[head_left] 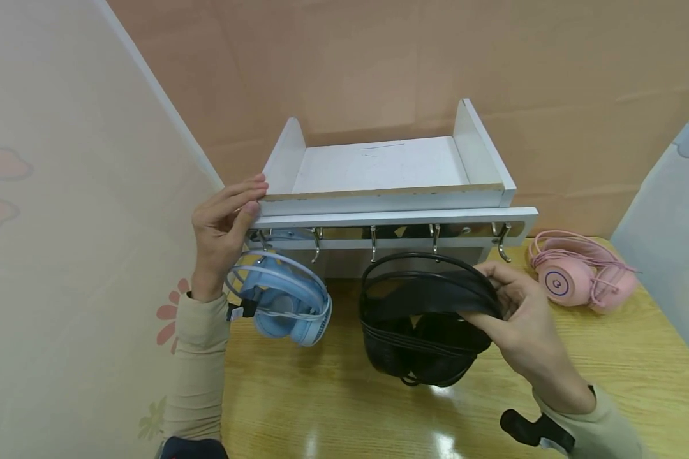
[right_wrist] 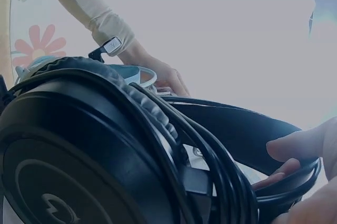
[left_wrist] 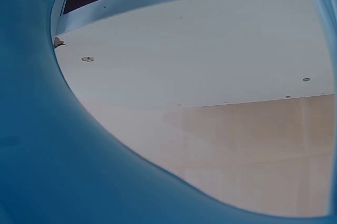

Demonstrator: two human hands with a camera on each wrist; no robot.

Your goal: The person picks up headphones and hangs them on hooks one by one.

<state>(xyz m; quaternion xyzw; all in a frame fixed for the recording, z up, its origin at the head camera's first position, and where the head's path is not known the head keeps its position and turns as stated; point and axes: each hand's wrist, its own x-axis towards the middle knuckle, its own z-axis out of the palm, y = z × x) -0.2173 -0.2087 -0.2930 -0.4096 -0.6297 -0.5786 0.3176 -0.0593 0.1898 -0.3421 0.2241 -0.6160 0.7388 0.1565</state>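
Observation:
My right hand (head_left: 525,319) grips the headband of a pair of black headphones (head_left: 425,344), thumb in front and fingers behind. Its cable is wrapped around the ear cups, which hang downward; the headband arches just below the row of hooks. In the right wrist view, one black ear cup (right_wrist: 79,150) fills the lower left. My left hand (head_left: 222,223) holds the left end of a white shelf with a hook rail (head_left: 390,217), thumb at the front edge. Blue headphones (head_left: 289,296) hang at the leftmost hook, and their blue frame (left_wrist: 63,145) surrounds the left wrist view.
Pink headphones (head_left: 574,274) with a wound cable lie on the wooden table (head_left: 298,408) at the right. Several metal hooks, including the rightmost hook (head_left: 502,242), line the rail. A pale wall panel (head_left: 92,255) stands close on the left, brown paper (head_left: 379,64) behind.

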